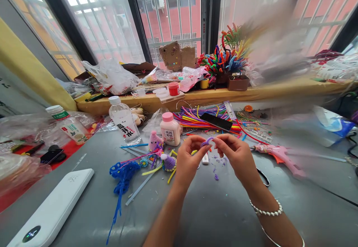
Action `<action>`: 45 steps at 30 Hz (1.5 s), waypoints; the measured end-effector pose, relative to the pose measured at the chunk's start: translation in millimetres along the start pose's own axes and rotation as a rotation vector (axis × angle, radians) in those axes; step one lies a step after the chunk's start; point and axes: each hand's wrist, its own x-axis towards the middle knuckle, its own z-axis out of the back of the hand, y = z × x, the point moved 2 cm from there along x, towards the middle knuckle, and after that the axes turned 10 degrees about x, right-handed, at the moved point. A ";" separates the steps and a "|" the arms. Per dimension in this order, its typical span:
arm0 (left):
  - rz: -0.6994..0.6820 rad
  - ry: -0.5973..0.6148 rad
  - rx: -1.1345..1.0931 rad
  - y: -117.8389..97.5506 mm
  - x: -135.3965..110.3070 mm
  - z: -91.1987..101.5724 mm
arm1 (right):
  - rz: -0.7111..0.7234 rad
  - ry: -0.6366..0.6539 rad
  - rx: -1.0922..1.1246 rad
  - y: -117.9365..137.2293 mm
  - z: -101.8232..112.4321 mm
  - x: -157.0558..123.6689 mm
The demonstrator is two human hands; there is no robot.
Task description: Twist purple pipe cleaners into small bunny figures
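Just below frame centre, the left hand (189, 157) and right hand (236, 155) angle inward, both pinching a curled purple strip (207, 141).

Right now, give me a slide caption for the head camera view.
Left hand and right hand pinch a purple strand above a grey table, pink glue gun at right.

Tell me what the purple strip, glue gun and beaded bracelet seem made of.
Purple strip: perhaps chenille, matte; it looks soft-edged, and fluffy scraps lie nearby.
Glue gun: probably plastic, smooth; its pink body is evenly colored.
Beaded bracelet: likely metal, polished; its silvery beads gleam.
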 end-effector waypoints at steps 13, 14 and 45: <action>-0.009 0.038 0.204 -1.1 0.5 -1.2 | 0.055 -0.139 -0.040 -6.7 -6.0 -4.4; -0.006 0.046 0.199 -1.1 0.8 -0.2 | 0.060 -0.138 -0.062 -5.5 -5.7 -4.3; 0.006 -0.040 0.230 -3.0 1.6 7.1 | -0.265 0.125 0.060 -4.8 7.1 3.4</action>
